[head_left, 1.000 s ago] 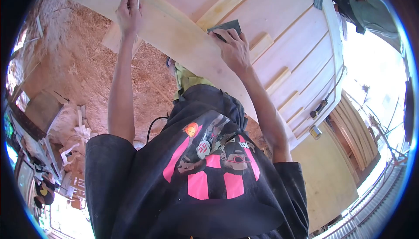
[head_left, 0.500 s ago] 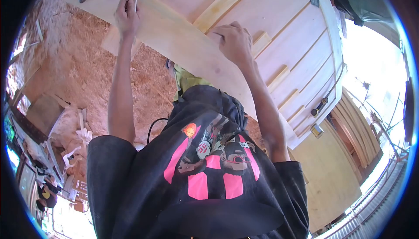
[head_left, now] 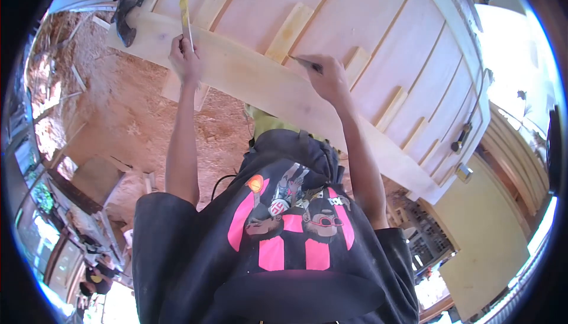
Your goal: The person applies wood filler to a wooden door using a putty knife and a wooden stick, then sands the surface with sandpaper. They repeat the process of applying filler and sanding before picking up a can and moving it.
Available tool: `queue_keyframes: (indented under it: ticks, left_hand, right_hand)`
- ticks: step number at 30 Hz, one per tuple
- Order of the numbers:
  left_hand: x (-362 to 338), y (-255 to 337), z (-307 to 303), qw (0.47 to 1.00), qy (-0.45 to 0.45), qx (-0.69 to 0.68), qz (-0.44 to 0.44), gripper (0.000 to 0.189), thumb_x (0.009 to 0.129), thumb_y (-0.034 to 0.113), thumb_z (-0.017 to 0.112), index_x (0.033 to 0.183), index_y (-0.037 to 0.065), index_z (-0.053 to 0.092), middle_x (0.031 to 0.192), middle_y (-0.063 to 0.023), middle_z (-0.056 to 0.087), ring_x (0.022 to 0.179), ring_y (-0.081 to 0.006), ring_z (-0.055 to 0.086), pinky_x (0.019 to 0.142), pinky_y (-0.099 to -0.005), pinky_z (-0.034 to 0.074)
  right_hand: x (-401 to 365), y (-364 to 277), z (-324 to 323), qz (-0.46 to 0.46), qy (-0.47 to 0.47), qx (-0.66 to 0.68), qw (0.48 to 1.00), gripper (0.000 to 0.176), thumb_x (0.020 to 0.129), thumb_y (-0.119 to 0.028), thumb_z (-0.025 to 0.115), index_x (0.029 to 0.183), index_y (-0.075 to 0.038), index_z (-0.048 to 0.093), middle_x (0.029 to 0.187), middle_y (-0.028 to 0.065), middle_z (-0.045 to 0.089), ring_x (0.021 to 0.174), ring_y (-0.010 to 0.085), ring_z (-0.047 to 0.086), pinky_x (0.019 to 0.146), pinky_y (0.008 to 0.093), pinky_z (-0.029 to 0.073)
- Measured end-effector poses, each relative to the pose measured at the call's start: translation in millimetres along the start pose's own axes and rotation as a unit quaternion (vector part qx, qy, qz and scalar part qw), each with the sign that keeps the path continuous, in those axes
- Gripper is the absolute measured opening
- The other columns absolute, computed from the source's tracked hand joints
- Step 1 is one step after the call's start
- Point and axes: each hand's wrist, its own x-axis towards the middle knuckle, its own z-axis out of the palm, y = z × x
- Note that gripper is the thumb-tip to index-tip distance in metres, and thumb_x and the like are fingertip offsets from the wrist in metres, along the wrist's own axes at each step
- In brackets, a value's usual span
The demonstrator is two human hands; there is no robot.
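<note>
My left hand (head_left: pixel 186 60) is closed around a thin flat strip (head_left: pixel 186 19), yellow toward its upper end and pale along one edge. It is held up over the near border of a large pale wooden panel (head_left: pixel 254 69). My right hand (head_left: pixel 328 78) is pinched on a slim dark pointed thing (head_left: pixel 305 62), too blurred to name. Its tip points left, by the lower end of a short wooden block (head_left: pixel 289 33) on the panel. Another short block (head_left: pixel 357 66) lies just beyond my right hand.
More short blocks (head_left: pixel 391 108) line the panel between dark seams. A dark curved object (head_left: pixel 125 22) rests at its left corner. A cable with a dark fitting (head_left: pixel 461 137) hangs over the right side. Wood scraps and reddish dust cover the ground (head_left: pixel 136 123). Plywood (head_left: pixel 491 235) stands right.
The view has shifted, so the panel and dark curved object show more fully. My left hand sits lower in the picture with the strip; my right hand's pointed thing now shows more clearly.
</note>
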Motion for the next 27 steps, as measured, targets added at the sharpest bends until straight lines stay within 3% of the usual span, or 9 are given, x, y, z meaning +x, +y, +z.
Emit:
queue_keyframes:
  ticks: [1, 4, 7, 14, 17, 19, 23, 25, 27]
  left_hand:
    - [2, -4, 0, 1.000, 0.006, 0.000, 0.006, 0.019, 0.107, 0.012, 0.049, 0.106, -0.001, 0.062, 0.070, -0.0008, 0.057, 0.055, -0.0072, 0.051, 0.047, -0.0254, 0.040]
    - [12, -20, -2, 0.999, 0.013, 0.003, 0.036, 0.018, 0.105, 0.012, 0.050, 0.103, -0.002, 0.062, 0.069, -0.0022, 0.057, 0.056, -0.0098, 0.053, 0.049, -0.0283, 0.041]
    - [22, -42, -6, 0.996, 0.024, 0.023, 0.077, 0.019, 0.105, 0.013, 0.049, 0.102, -0.001, 0.062, 0.069, -0.0023, 0.057, 0.056, -0.0097, 0.052, 0.049, -0.0280, 0.041]
    - [13, -17, -3, 1.000, 0.001, 0.004, 0.031, 0.019, 0.108, 0.018, 0.049, 0.102, 0.002, 0.059, 0.069, -0.0007, 0.056, 0.053, -0.0064, 0.049, 0.045, -0.0242, 0.038]
    - [-3, 24, 11, 0.998, -0.025, -0.045, -0.032, 0.019, 0.109, 0.018, 0.049, 0.106, 0.002, 0.058, 0.072, -0.0008, 0.056, 0.054, -0.0067, 0.050, 0.045, -0.0235, 0.039]
    - [-39, 63, 23, 0.991, -0.080, -0.075, -0.083, 0.020, 0.110, 0.020, 0.048, 0.111, 0.002, 0.057, 0.075, -0.0010, 0.057, 0.054, -0.0061, 0.050, 0.045, -0.0218, 0.040]
    - [-102, 143, 48, 0.973, -0.179, -0.071, -0.130, 0.023, 0.111, 0.023, 0.050, 0.113, 0.002, 0.056, 0.075, -0.0010, 0.057, 0.052, -0.0051, 0.049, 0.044, -0.0212, 0.040]
    - [-112, 172, 48, 0.938, -0.270, -0.137, -0.169, 0.024, 0.111, 0.024, 0.049, 0.113, 0.001, 0.057, 0.075, -0.0013, 0.057, 0.052, -0.0055, 0.049, 0.044, -0.0221, 0.039]
    - [-110, 198, 45, 0.923, -0.307, -0.145, -0.182, 0.024, 0.111, 0.023, 0.048, 0.113, 0.001, 0.057, 0.075, -0.0015, 0.057, 0.052, -0.0053, 0.049, 0.043, -0.0221, 0.038]
  right_hand:
    - [6, -8, 5, -0.089, 0.018, -0.146, 0.985, 0.042, 0.084, -0.003, 0.059, 0.121, -0.011, 0.077, 0.104, 0.0153, 0.077, 0.102, 0.0272, 0.071, 0.085, 0.0413, 0.059]
    - [23, -20, 31, -0.090, 0.006, -0.203, 0.975, 0.035, 0.084, -0.005, 0.059, 0.114, -0.003, 0.076, 0.110, 0.0148, 0.075, 0.110, 0.0373, 0.067, 0.090, 0.0467, 0.059]
    - [31, -27, 58, -0.057, -0.010, -0.255, 0.965, 0.029, 0.084, -0.006, 0.060, 0.107, -0.003, 0.076, 0.108, 0.0143, 0.076, 0.114, 0.0357, 0.066, 0.088, 0.0477, 0.059]
    - [46, -26, 62, -0.111, -0.073, -0.279, 0.951, 0.024, 0.083, -0.007, 0.061, 0.100, -0.005, 0.078, 0.101, 0.0150, 0.076, 0.095, 0.0385, 0.072, 0.085, 0.0476, 0.059]
    - [46, -31, 18, -0.088, -0.047, -0.143, 0.985, 0.027, 0.085, -0.006, 0.061, 0.105, -0.007, 0.080, 0.098, 0.0157, 0.076, 0.087, 0.0399, 0.074, 0.080, 0.0479, 0.058]
    - [26, -30, 5, -0.205, 0.065, 0.039, 0.976, 0.027, 0.087, -0.002, 0.063, 0.108, -0.007, 0.080, 0.095, 0.0144, 0.073, 0.092, 0.0361, 0.069, 0.080, 0.0437, 0.058]
    - [-3, -56, 7, -0.285, 0.211, 0.038, 0.934, 0.039, 0.083, 0.003, 0.064, 0.117, -0.011, 0.078, 0.104, 0.0088, 0.072, 0.097, 0.0322, 0.066, 0.085, 0.0440, 0.055]
    - [-7, -63, 17, -0.339, 0.295, -0.044, 0.892, 0.051, 0.075, 0.004, 0.068, 0.122, -0.012, 0.076, 0.114, 0.0037, 0.066, 0.103, 0.0264, 0.061, 0.086, 0.0421, 0.051]
    - [-15, -61, 28, -0.322, 0.316, -0.087, 0.888, 0.055, 0.072, 0.002, 0.069, 0.125, -0.012, 0.075, 0.115, 0.0019, 0.065, 0.104, 0.0242, 0.060, 0.086, 0.0401, 0.049]
